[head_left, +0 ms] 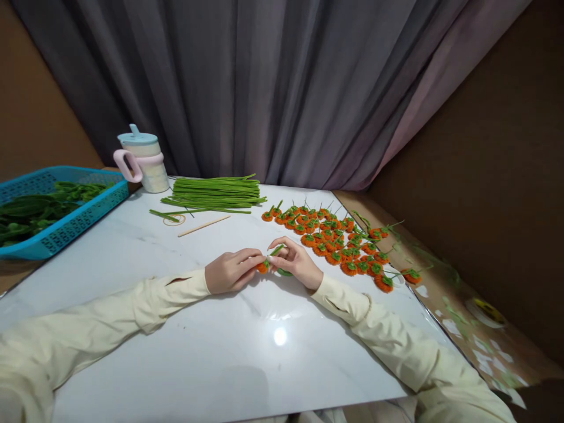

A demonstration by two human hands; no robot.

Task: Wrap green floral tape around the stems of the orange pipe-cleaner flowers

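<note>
My left hand (231,270) and my right hand (296,262) meet over the middle of the white table (176,329). Both pinch one small orange fuzzy flower (263,267) with a green stem (277,249) that sticks up between the fingers. The left fingertips grip the orange head. The right fingers curl round the green stem and another green bit beneath them. Just right of my hands lie several finished orange flowers (339,244) with green centres, spread in a cluster.
A bundle of green stems (215,194) lies at the back, with a wooden stick (203,226) and a rubber band (174,220) near it. A lidded cup with a pink handle (141,160) and a blue basket of green leaves (53,208) stand at left.
</note>
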